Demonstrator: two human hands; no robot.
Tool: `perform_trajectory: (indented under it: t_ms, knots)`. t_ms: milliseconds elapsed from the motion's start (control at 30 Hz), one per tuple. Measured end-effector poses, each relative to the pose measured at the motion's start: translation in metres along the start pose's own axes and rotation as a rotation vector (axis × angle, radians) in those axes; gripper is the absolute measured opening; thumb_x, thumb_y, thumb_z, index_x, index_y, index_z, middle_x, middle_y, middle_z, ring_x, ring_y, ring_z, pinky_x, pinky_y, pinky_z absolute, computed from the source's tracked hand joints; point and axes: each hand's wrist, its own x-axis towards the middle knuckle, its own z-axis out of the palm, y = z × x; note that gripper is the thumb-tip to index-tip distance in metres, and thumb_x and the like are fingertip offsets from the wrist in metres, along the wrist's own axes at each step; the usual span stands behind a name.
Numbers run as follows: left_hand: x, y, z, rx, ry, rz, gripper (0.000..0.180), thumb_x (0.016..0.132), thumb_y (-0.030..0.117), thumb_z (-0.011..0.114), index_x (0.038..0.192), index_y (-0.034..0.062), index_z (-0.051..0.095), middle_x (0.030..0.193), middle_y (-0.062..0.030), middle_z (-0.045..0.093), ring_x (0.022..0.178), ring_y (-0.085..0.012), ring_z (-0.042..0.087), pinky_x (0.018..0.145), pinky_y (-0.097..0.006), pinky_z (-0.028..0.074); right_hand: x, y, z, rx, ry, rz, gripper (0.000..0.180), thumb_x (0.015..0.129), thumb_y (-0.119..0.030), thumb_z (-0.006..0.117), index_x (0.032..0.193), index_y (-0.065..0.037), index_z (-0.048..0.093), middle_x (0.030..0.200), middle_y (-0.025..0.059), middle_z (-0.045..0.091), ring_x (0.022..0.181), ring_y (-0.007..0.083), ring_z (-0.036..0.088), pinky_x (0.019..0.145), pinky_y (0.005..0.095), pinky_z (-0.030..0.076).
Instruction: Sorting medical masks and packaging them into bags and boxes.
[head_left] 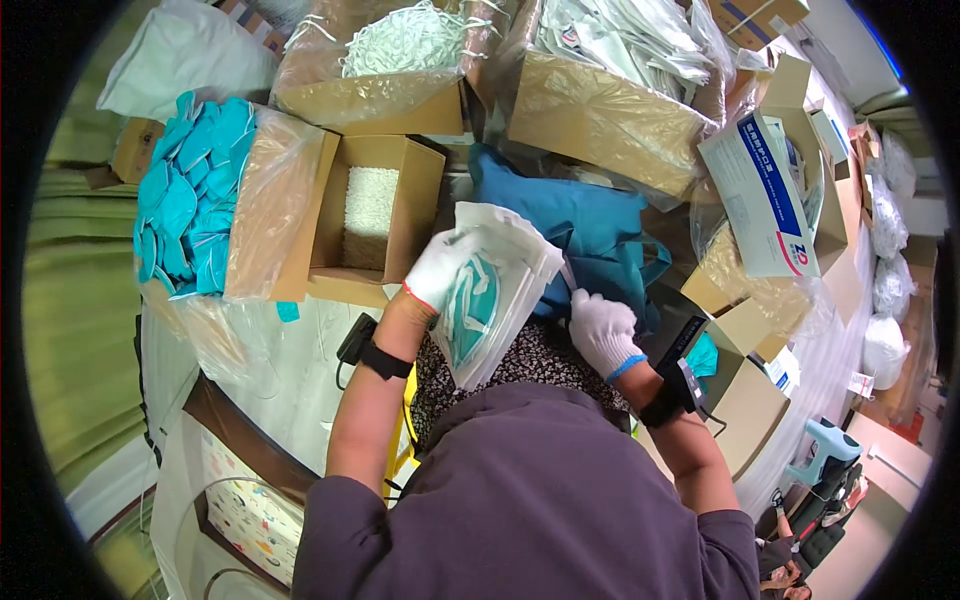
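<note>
A clear-and-white pouch point(530, 262) is tilted over my lap, with a folded teal face mask point(476, 308) and its white straps showing inside. My left hand point(440, 268), in a white glove with a red cuff edge, is closed on the pouch's upper left side. Beside the pouch's right edge, my right hand point(603, 328), in a white knit glove with a blue cuff, pinches a narrow white strip point(569, 272). Whether that strip is joined to the pouch, I cannot tell.
Teal masks point(195, 190) are heaped at the left, next to a carton point(420, 200) of white pieces. Behind stand cartons of white cords point(408, 40) and flat pouches point(620, 40). A blue cloth bag point(600, 215) lies ahead; a printed white-and-blue box point(765, 205) leans at the right.
</note>
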Motion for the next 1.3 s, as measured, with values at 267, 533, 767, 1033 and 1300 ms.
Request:
perform_trajectory:
  t_ms: [267, 533, 767, 1033, 1300]
  knots:
    - [-0.009, -0.002, 0.032, -0.283, -0.191, -0.118, 0.038, 0.097, 0.031, 0.062, 0.118, -0.0006, 0.063, 0.104, -0.0051, 0.07, 0.088, -0.013, 0.068, 0.077, -0.027, 0.055, -0.01, 0.01, -0.103, 0.174, -0.048, -0.182, 0.043, 0.076, -0.024, 0.075, 0.111, -0.004, 0.06, 0.096, 0.02, 0.069, 0.085, 0.037, 0.07, 0.074, 0.045, 0.057]
    - [0.04, -0.045, 0.045, -0.289, -0.53, -0.276, 0.03, 0.104, 0.02, 0.046, 0.123, 0.0017, 0.06, 0.118, -0.0073, 0.066, 0.103, -0.0129, 0.064, 0.095, -0.031, 0.051, 0.007, 0.006, -0.157, 1.069, 0.3, -0.941, 0.018, 0.087, -0.02, 0.072, 0.093, -0.004, 0.067, 0.093, 0.0098, 0.066, 0.09, 0.0299, 0.063, 0.081, 0.0375, 0.051]
    - [0.013, 0.043, 0.047, 0.439, -0.45, 0.163, 0.059, 0.091, 0.054, 0.061, 0.123, 0.0041, 0.061, 0.111, -0.0092, 0.068, 0.104, -0.0187, 0.062, 0.092, -0.032, 0.048, 0.024, 0.006, -0.133, 0.82, 0.523, -0.636, 0.013, 0.077, -0.001, 0.064, 0.088, -0.006, 0.068, 0.083, 0.0107, 0.063, 0.076, 0.0281, 0.063, 0.068, 0.0345, 0.051]
    - [0.016, 0.021, 0.105, 1.042, 0.254, 0.73, 0.023, 0.092, 0.028, 0.062, 0.09, 0.0046, 0.059, 0.084, -0.0229, 0.063, 0.084, -0.0447, 0.061, 0.067, -0.051, 0.049, 0.07, -0.002, -0.12, 0.928, 0.567, -0.26, 0.006, 0.086, -0.006, 0.062, 0.083, -0.006, 0.067, 0.078, 0.0158, 0.065, 0.075, 0.0316, 0.064, 0.068, 0.0362, 0.051]
    - [0.028, 0.005, 0.129, 1.162, 0.255, 0.945, 0.021, 0.093, 0.021, 0.06, 0.077, 0.0077, 0.057, 0.068, -0.0155, 0.062, 0.063, -0.0333, 0.065, 0.055, -0.044, 0.05, 0.107, 0.009, -0.129, 1.542, 0.306, 0.219, 0.034, 0.097, -0.026, 0.059, 0.07, -0.006, 0.06, 0.063, 0.0014, 0.055, 0.053, 0.0131, 0.047, 0.051, 0.0295, 0.038]
